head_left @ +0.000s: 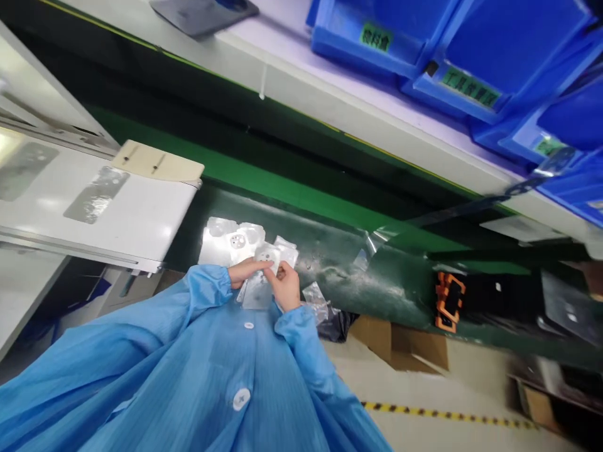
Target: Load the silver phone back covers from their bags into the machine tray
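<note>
Both my hands meet close to my chest over the near edge of a dark green belt (330, 251). My left hand (245, 271) and my right hand (286, 287) together pinch a thin silvery film part with round camera cut-outs (266, 257), held flat and a little tilted. Just beyond it on the belt lies a small pile of similar clear film parts (223, 242). More crumpled clear film (315, 298) lies right of my right hand. Blue smock sleeves cover both arms.
A white conveyor (117, 213) with two grey film pieces ends at the left, next to the pile. Blue bins (424, 37) stand on a pale shelf at the back. An orange-black part (450, 301) sits to the right. Cardboard boxes (400, 345) stand on the floor below.
</note>
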Demonstrator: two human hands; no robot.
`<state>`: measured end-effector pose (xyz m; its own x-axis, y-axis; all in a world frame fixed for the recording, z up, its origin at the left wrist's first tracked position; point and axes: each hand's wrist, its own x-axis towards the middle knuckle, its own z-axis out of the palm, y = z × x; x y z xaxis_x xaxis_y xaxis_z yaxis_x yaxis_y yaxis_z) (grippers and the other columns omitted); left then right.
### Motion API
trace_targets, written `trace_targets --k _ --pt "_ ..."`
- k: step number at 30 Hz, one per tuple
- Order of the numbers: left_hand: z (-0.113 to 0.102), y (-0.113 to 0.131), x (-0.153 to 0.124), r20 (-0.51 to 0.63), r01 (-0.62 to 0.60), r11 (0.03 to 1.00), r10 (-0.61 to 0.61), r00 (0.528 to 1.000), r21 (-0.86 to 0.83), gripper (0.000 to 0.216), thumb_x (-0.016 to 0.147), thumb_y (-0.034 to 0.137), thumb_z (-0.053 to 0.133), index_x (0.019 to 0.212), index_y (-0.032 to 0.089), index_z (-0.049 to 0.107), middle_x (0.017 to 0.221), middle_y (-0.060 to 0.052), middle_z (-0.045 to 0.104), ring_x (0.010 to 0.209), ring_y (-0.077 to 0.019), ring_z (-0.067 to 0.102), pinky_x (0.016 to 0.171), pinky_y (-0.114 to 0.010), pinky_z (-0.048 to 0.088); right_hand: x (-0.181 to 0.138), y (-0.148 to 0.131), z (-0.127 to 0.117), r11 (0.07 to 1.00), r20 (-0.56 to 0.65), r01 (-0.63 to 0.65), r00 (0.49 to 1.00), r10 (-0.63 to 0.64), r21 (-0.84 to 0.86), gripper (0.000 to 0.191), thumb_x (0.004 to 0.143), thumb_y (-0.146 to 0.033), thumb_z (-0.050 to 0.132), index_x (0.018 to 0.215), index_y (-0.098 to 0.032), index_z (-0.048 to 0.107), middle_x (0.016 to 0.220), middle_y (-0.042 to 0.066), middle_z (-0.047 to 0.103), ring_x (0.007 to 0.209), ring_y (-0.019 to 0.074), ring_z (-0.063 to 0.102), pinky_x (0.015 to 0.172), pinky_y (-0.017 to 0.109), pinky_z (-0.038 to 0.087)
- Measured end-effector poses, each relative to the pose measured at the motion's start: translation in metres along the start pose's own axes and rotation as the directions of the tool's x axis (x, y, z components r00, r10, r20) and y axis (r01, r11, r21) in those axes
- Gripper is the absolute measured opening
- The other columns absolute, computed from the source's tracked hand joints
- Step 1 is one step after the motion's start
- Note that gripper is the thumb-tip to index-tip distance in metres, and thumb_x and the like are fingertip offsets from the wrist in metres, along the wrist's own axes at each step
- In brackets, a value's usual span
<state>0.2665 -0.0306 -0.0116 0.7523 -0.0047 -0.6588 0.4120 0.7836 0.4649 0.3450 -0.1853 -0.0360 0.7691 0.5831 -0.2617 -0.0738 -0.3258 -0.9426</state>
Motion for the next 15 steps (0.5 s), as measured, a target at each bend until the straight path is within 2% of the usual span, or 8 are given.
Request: trace_targets --k 2,4,5,6,9,12,15 --pt "-0.001 -0.002 -0.006 0.03 0.028 0.999 -0.027 0.999 -0.035 0.041 0.077 0.024 0.071 0.114 0.008 0.063 0.095 -0.014 0.074 0.084 -0.0263 0.071 0.079 -0.038 0.057 -0.012 0.013 -0.01 0.985 -0.184 0.028 0.981 -0.06 -0.172 0.036 0.081 -0.047 0.062 0.101 -0.017 0.065 0.093 0.007 0.067 0.081 0.0182 0.063 0.075 0.03 0.051" --pt "-0.011 0.006 -0.015 0.072 0.036 0.995 -0.029 0.997 -0.089 0.045 0.08 0.024 0.067 0.122 0.01 0.059 0.104 -0.015 0.072 0.09 -0.028 0.071 0.083 -0.042 0.056 -0.03 0.042 -0.037 0.935 -0.447 -0.084 0.89 -0.085 -0.345 0.041 0.086 -0.048 0.053 0.107 -0.014 0.062 0.098 0.012 0.063 0.089 0.0217 0.06 0.082 0.035 0.049" --pt "-0.016 0.011 -0.021 0.076 0.043 0.993 -0.035 0.996 -0.107 0.047 0.081 0.024 0.065 0.125 0.011 0.057 0.106 -0.015 0.072 0.09 -0.028 0.071 0.084 -0.043 0.056 -0.04 0.061 -0.052 0.889 -0.527 -0.174 0.846 -0.086 -0.424 0.043 0.085 -0.048 0.054 0.108 -0.012 0.062 0.101 0.014 0.06 0.095 0.0246 0.058 0.086 0.039 0.048" --pt "-0.021 0.016 -0.027 0.065 0.047 0.991 -0.039 0.997 -0.127 0.048 0.082 0.025 0.064 0.127 0.012 0.056 0.105 -0.014 0.072 0.088 -0.0275 0.071 0.083 -0.043 0.056 -0.05 0.081 -0.066 0.841 -0.543 -0.249 0.837 -0.063 -0.481 0.044 0.083 -0.048 0.055 0.107 -0.012 0.062 0.103 0.015 0.058 0.099 0.0273 0.056 0.089 0.042 0.046" --pt "-0.021 0.016 -0.043 0.054 0.077 0.982 -0.069 0.996 -0.175 0.048 0.084 0.023 0.06 0.13 0.013 0.053 0.1 -0.012 0.071 0.083 -0.0257 0.071 0.084 -0.046 0.056 -0.07 0.135 -0.092 0.758 -0.495 -0.394 0.862 0.109 -0.52 0.034 0.087 -0.04 0.047 0.105 -0.013 0.058 0.104 0.016 0.056 0.097 0.0273 0.056 0.089 0.041 0.045" --pt "-0.004 -0.009 -0.05 0.1 0.188 0.967 -0.173 0.98 -0.17 0.047 0.086 0.024 0.06 0.13 0.013 0.053 0.093 -0.011 0.07 0.077 -0.024 0.069 0.082 -0.048 0.055 -0.07 0.168 -0.094 0.712 -0.504 -0.494 0.834 0.225 -0.5 0.031 0.091 -0.031 0.031 0.102 -0.013 0.054 0.102 0.019 0.058 0.096 0.028 0.057 0.087 0.039 0.045" --pt "0.01 -0.04 -0.051 0.117 0.285 0.95 -0.271 0.955 -0.128 0.044 0.084 0.029 0.063 0.124 0.01 0.057 0.084 -0.009 0.067 0.071 -0.022 0.066 0.077 -0.046 0.055 -0.061 0.18 -0.086 0.673 -0.507 -0.556 0.808 0.3 -0.488 0.035 0.091 -0.03 0.026 0.1 -0.01 0.053 0.095 0.022 0.061 0.096 0.0311 0.057 0.083 0.041 0.044"
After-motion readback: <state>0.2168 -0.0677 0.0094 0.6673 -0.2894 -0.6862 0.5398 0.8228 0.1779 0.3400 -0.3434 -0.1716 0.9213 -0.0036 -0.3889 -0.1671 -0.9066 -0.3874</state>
